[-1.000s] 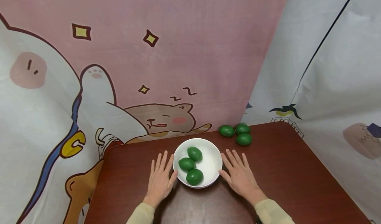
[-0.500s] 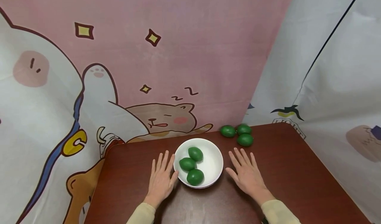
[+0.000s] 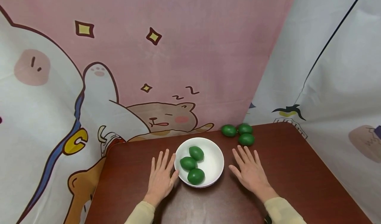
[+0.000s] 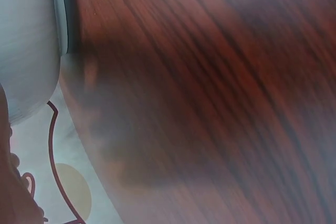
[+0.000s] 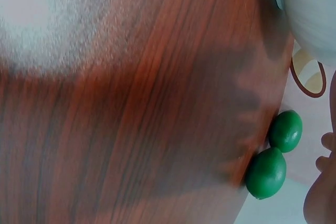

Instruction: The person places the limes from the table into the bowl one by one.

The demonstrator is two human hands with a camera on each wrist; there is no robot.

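A white bowl (image 3: pixel 212 161) stands in the middle of the table, with three green limes (image 3: pixel 195 176) along the left part of its inside. My left hand (image 3: pixel 160 180) is at the bowl's left side, fingers straight, thumb and index fingertips right at the rim. To the right of the bowl, apart from it, my right hand (image 3: pixel 250 173) has its fingers straight and slightly spread, holding nothing. Three more limes (image 3: pixel 246 139) lie beyond its fingertips near the table's back edge. In the left wrist view the bowl's outer wall (image 4: pixel 26 40) shows at the upper left.
The dark red-brown wooden table (image 3: pixel 285 171) has its back edge against a printed cloth (image 3: pixel 208 58) with cartoon animals. A pale cloth (image 3: pixel 336 85) hangs at the right. In the right wrist view, two limes (image 5: pixel 266 174) sit close to the table's edge.
My right hand has moved away from the bowl's rim to the right and slightly forward. My left hand stays beside the bowl. The view has shifted a little.
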